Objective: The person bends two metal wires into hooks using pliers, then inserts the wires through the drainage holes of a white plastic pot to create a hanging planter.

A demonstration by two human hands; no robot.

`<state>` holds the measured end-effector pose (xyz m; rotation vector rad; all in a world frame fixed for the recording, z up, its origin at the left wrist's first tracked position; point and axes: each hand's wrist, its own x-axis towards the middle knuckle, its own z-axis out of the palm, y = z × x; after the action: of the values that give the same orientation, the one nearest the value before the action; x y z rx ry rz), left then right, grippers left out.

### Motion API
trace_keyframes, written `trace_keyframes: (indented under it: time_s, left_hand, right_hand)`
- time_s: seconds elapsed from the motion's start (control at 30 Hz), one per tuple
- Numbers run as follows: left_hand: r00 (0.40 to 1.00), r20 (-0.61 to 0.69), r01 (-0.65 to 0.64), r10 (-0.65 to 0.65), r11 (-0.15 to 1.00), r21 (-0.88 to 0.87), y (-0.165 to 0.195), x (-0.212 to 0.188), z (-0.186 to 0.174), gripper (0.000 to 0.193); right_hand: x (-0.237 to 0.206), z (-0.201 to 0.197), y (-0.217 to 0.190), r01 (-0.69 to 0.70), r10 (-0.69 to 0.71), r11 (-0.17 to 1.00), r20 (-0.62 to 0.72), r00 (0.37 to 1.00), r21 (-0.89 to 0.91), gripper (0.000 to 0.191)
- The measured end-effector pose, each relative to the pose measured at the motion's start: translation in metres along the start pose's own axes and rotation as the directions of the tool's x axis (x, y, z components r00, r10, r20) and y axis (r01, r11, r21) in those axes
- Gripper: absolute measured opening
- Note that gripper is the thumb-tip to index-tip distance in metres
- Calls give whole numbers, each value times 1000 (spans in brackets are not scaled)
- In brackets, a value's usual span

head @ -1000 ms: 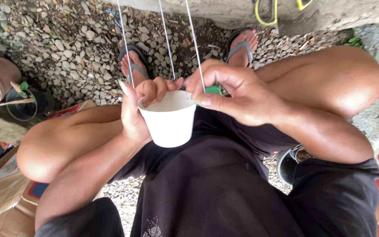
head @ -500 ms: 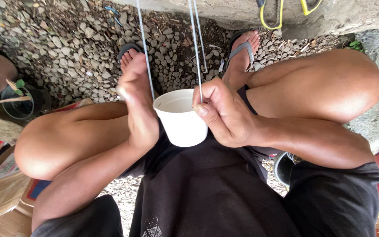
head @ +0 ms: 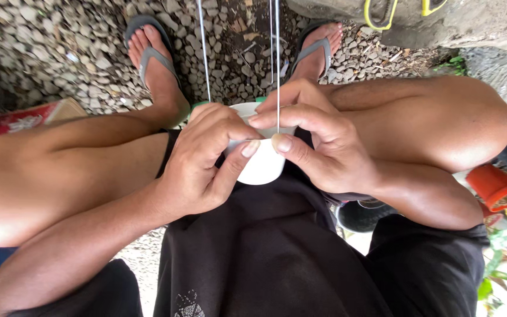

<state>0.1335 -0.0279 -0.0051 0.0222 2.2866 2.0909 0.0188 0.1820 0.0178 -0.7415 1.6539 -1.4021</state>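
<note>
Two hands hold a white cup (head: 262,167) over the lap. The left hand (head: 203,161) wraps its side. The right hand (head: 318,141) pinches a thin string (head: 277,64) at the rim.

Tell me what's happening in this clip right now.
A seated person holds a small white cup between the knees with both hands. The left hand wraps its side, thumb against the wall. The right hand pinches at the rim, where thin white strings run up out of frame. Both feet, in flip-flops, rest on gravel.
</note>
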Motion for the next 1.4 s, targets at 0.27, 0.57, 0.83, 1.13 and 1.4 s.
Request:
trace_keyframes:
  time_s: [0.27,0.57,0.83,1.13,1.4]
  left_hand:
    - [999,-31,12,-14,998,-68,4,5,3,4]
    - [999,-45,5,-8,997,-80,3,4,5,4]
    - [999,-38,-3,0,997,-71,1,4,6,4]
    - [999,-50,-5,2,998,-69,0,4,8,4]
    - [998,-54,-23,20,998,-55,1,4,7,4]
  right_hand:
    - [1,-2,-1,-57,57,986,5,998,158,26]
    - [1,-2,0,-42,41,988,7,999,150,26]
    - [1,-2,2,-41,40,985,6,999,168,25]
    - [0,-1,6,-19,19,982,4,1000,188,26]
    - [2,-2,5,-62,63,993,-8,998,97,23]
